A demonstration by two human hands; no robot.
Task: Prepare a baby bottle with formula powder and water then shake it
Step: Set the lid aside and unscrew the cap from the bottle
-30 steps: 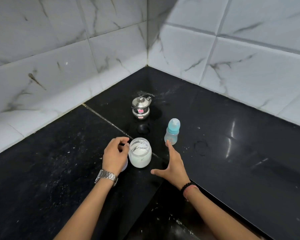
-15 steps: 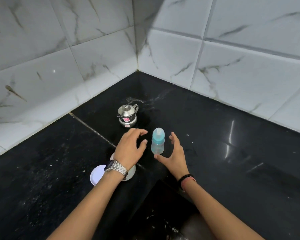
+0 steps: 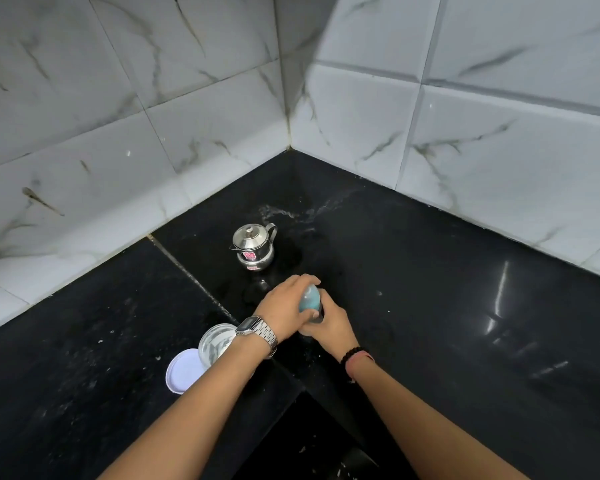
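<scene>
— As both hands close on it, where exactly does the baby bottle (image 3: 309, 303) stand?

— Upright on the black counter (image 3: 447, 306), near the middle of the scene, its long axis roughly vertical with the blue cap on top. The left hand (image 3: 284, 306) curls over and around that cap from the left; the right hand (image 3: 329, 323) wraps the clear body below it from the right and near side. The bottle sits directly between them, neither hand needing to travel.

— So the coming move turns on that stacking?

— By my reading, yes: upper hand on the cap, lower hand bracing the body, which suits twisting the top off along the vertical axis. The left hand is the one placed to turn.

— And the powder?

— An open formula jar (image 3: 217, 342), white inside, stands just near-left of the left wrist, its white lid (image 3: 184, 374) lying flat beside it. A small steel kettle (image 3: 253, 245), lid on, stands farther back, apart from the hands.

— Any writing?

— A red-and-white sticker on the kettle's belly, too small to read. The wristwatch (image 3: 257, 332) face shows nothing legible. No brand is visible on the bottle.
</scene>
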